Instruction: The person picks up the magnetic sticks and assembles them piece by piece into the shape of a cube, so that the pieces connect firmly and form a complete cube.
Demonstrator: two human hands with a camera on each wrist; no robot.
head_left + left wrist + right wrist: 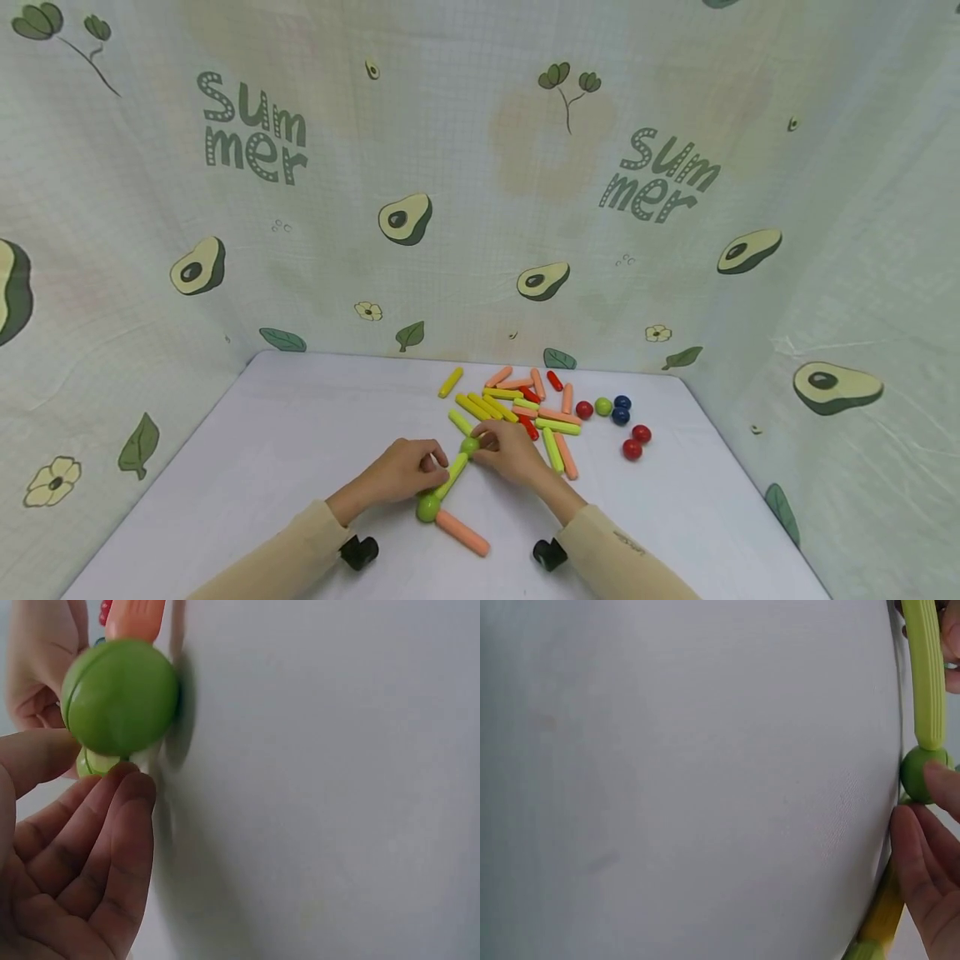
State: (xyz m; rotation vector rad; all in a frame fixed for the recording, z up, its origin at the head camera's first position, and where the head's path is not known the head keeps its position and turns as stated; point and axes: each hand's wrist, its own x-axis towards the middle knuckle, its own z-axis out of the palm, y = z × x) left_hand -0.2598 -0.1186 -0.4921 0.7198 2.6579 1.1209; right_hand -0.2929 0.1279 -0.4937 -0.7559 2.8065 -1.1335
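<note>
My left hand (405,471) pinches a ridged yellow-green stick (452,477) just behind a green ball (428,507). That ball, large in the left wrist view (120,697), joins the stick to a salmon-orange stick (462,533) at an angle. At the far end of the yellow-green stick is a second green ball (469,446), which my right hand (508,450) grips between thumb and fingers. In the right wrist view the thumb presses on this ball (921,774). Another yellow-green stick (460,422) extends beyond it; whether it is attached cannot be seen.
Loose yellow (472,407), orange (567,397), red (554,381) and yellow-green sticks (558,426) lie beyond the right hand. Farther right are red balls (632,450), two blue balls (621,415) and a green ball (603,407). A printed cloth (465,325) encloses the white table (300,417).
</note>
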